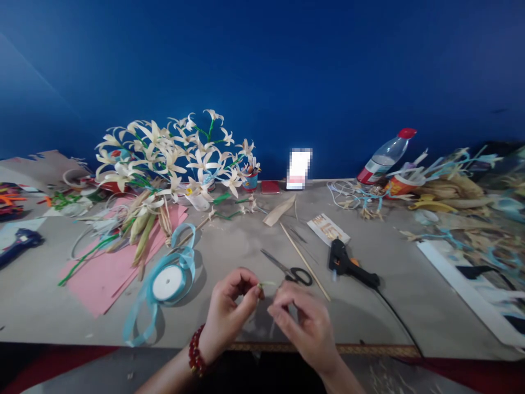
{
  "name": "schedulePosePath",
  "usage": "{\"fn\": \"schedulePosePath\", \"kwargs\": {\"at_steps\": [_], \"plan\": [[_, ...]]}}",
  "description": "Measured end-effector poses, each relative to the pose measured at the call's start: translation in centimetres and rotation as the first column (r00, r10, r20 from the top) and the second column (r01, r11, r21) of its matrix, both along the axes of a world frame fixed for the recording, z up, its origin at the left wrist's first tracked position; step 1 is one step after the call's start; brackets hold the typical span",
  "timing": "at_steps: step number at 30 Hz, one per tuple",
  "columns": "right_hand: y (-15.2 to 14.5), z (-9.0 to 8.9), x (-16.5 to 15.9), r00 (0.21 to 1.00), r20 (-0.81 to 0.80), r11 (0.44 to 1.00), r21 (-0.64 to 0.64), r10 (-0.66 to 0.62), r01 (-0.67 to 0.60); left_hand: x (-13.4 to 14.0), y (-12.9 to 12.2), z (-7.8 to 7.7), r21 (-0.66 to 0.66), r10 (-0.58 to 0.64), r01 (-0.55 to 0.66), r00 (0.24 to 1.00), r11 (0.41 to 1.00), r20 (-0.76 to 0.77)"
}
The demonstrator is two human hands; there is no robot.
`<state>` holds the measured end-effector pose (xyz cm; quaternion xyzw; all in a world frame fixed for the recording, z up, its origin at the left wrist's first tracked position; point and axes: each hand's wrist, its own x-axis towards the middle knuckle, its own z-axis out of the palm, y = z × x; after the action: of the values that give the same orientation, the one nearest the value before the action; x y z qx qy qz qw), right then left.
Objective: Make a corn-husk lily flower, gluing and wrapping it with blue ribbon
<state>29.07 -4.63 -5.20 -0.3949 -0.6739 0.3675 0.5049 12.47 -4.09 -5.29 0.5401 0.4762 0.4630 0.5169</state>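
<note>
My left hand (pixel 229 307), with a red beaded bracelet at the wrist, pinches a thin pale-green strip (pixel 268 283) between thumb and forefinger. The strip's free end points right, toward my right hand (pixel 304 322). That hand is closed in a pinch and slightly blurred; what its fingertips hold, if anything, is too small to make out. Just beyond both hands lie scissors (pixel 301 275) with dark handles, blades pointing away to the left. A thin wooden stick (pixel 304 260) runs diagonally past them. To the left rests a spool of blue ribbon (pixel 167 283), partly unwound in loops.
A black glue gun (pixel 350 266) lies at right, its cord over the table edge. Pale husk flowers (pixel 164 153) on green stems stand behind at left, near pink paper (pixel 110 273). A bottle (pixel 383 158), a lit phone (pixel 299 168) and dried husks (pixel 451 191) line the back.
</note>
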Motion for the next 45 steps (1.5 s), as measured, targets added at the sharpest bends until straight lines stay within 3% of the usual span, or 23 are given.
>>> {"fn": "schedulePosePath", "kwargs": {"at_steps": [2,4,7,11,20,26,31,34,37,45], "plan": [[-0.4,0.5,0.0,0.995,0.102,0.982,0.186,0.017,-0.036,0.1,0.2,0.0,0.018,0.02,-0.02,1.0,1.0,-0.018],[-0.5,0.5,-0.1,0.985,0.168,0.958,0.285,-0.029,-0.02,0.2,0.3,0.1,0.014,0.022,-0.023,1.0,1.0,0.015],[-0.3,-0.1,-0.1,0.971,0.205,0.939,0.342,-0.121,0.045,0.4,0.3,0.1,-0.055,-0.01,0.019,0.986,0.998,0.165],[0.1,-0.7,0.0,0.962,0.245,0.92,0.391,-0.122,0.017,0.5,0.3,-0.4,-0.144,-0.009,0.058,0.946,0.988,0.323],[0.3,-0.4,-0.3,0.956,0.221,0.906,0.415,-0.194,0.088,0.6,0.1,-1.0,-0.225,0.017,0.094,0.894,0.97,0.447],[0.4,-0.3,0.0,0.971,0.195,0.947,0.312,-0.137,0.071,0.6,0.1,-1.2,-0.223,0.018,0.08,0.913,0.971,0.407],[0.4,-0.5,0.0,0.979,0.147,0.972,0.207,-0.139,0.107,0.4,0.0,-0.5,-0.015,-0.053,0.057,0.983,0.998,0.173],[0.3,-0.9,0.0,0.978,0.135,0.981,0.141,-0.156,0.137,0.3,-0.1,-0.1,0.175,-0.017,0.019,1.0,0.984,-0.015],[0.2,-0.8,0.0,0.982,0.123,0.984,0.125,-0.14,0.125,0.2,-0.2,0.1,0.271,0.007,0.016,0.996,0.962,-0.087],[0.4,0.8,0.3,0.979,0.174,0.972,0.226,-0.109,0.068,0.3,-0.1,-0.5,0.096,-0.073,0.061,0.99,0.993,0.123]]}}
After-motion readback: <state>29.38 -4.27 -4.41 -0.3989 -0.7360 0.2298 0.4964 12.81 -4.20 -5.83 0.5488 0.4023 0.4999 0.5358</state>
